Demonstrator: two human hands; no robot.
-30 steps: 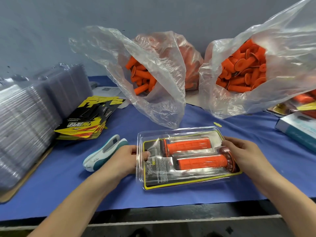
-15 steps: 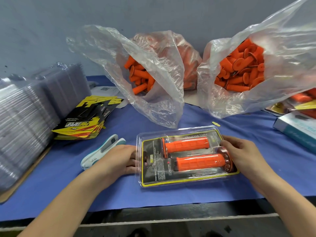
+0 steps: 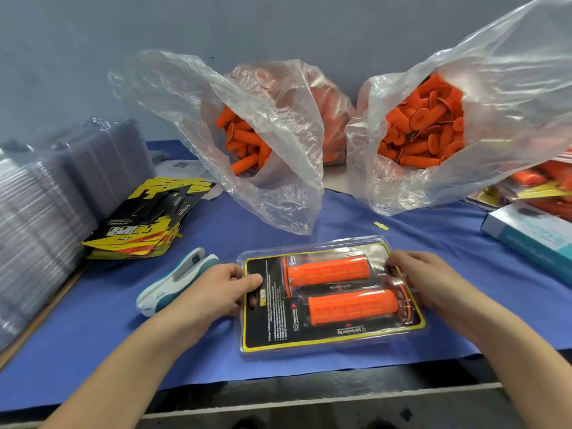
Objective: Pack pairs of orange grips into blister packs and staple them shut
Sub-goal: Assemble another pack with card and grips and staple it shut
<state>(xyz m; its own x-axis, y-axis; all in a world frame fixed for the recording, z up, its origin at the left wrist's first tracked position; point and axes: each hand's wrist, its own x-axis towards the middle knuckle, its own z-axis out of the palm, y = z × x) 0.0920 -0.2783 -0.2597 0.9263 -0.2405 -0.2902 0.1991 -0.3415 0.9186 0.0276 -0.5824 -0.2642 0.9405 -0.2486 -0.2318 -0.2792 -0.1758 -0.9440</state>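
A clear blister pack point(image 3: 266, 335) lies flat on the blue cloth, with a black and yellow card inside and two orange grips point(image 3: 328, 270) point(image 3: 353, 306) side by side. My left hand point(image 3: 216, 292) grips its left edge, thumb on top of the plastic. My right hand point(image 3: 430, 280) holds the right edge, fingers curled over the grips' flanged ends. A white and teal stapler point(image 3: 173, 284) lies just left of my left hand.
Two open plastic bags of orange grips point(image 3: 244, 147) point(image 3: 424, 134) stand behind. A stack of printed cards point(image 3: 145, 224) and stacks of empty clear blisters point(image 3: 40, 218) sit at the left. A teal box point(image 3: 532, 233) and finished packs point(image 3: 544, 187) lie at the right.
The blister pack has been pressed flatter onto the cloth and its card now shows clearly. Both hands stay at its two ends; my left thumb moved onto the plastic.
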